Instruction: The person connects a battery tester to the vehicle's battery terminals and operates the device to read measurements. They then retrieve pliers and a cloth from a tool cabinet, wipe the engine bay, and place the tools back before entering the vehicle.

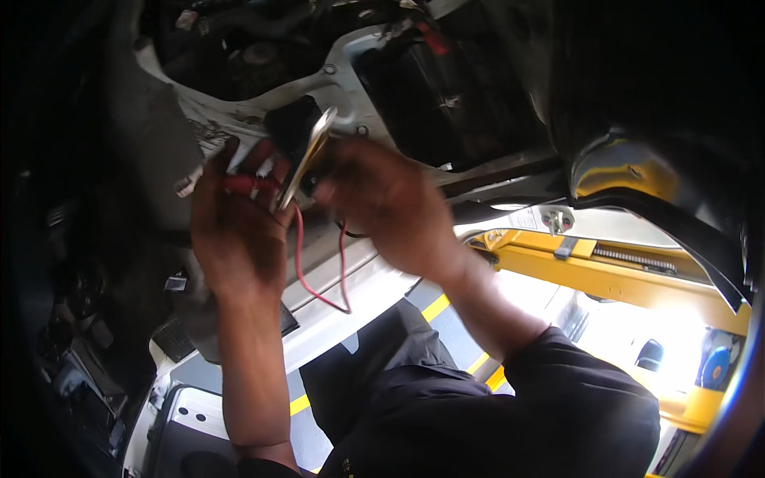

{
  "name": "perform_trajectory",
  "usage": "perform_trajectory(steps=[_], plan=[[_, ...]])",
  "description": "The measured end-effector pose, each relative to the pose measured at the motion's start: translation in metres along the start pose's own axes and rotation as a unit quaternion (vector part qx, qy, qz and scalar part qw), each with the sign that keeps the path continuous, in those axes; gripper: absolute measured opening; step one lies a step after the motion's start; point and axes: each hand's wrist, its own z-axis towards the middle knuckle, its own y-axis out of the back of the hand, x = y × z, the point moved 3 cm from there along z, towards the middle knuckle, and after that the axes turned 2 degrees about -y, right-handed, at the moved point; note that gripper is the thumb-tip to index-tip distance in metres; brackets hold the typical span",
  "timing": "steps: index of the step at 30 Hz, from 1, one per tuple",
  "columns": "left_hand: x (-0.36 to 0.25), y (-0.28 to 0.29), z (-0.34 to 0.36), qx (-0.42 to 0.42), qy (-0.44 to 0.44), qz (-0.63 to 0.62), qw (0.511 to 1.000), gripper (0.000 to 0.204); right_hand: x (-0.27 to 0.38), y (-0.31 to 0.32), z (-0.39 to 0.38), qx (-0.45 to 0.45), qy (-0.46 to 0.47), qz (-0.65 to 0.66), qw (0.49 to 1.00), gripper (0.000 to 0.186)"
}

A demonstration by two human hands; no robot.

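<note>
Black clothing (566,398): spread across the lower edge, with bare forearms rising out of it.
Left hand (239,231): raised, blurred, bent at the fingers around a red piece (243,184).
Right hand (394,207): just right of the left one, angled inward, bent at the fingers beside a shiny metal strip (307,163); too blurred to tell how tightly closed, or on what.
Red piece: within the left fingers, partly hidden by them.
Metal strip: slanting between both hands, low end by the left fingertips, high end beside the right fingers; cannot tell which hand bears it.
Red wire (300,259): hanging in a loop below, from beside the left hand and back up to the right.
White body edge (351,285): running behind the wire, with a metal latch (558,221) farther right.
White panel (344,60): behind and above the hands, pierced by dark cut-outs.
Yellow steel beam (598,269): beyond the body edge, at right.
Grey floor (470,327): farthest down, crossed by a yellow stripe (437,307).
</note>
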Motion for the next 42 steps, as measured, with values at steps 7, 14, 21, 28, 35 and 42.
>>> perform_trajectory(steps=[7,14,21,28,35,42], plan=[[-0.005,-0.045,0.03,0.167,-0.073,0.397,0.899,0.061,-0.045,0.133,0.027,-0.235,0.008,-0.087,0.968,0.035],[-0.014,-0.015,0.069,0.223,-0.024,0.428,0.876,0.05,-0.083,0.231,0.044,-0.159,-0.016,-0.601,0.783,0.037],[-0.013,-0.001,0.075,0.266,0.026,0.459,0.848,0.049,-0.08,0.249,0.033,-0.119,-0.08,-0.63,0.763,0.037],[-0.016,-0.014,0.084,0.272,-0.014,0.51,0.816,0.039,-0.081,0.242,0.021,-0.098,-0.097,-0.63,0.764,0.036],[-0.007,-0.011,0.088,0.257,0.049,0.495,0.829,0.035,-0.085,0.237,0.018,-0.094,-0.094,-0.633,0.762,0.035],[0.003,-0.017,0.093,0.307,0.055,0.535,0.786,0.041,-0.093,0.238,0.025,-0.101,-0.092,-0.639,0.757,0.034]])
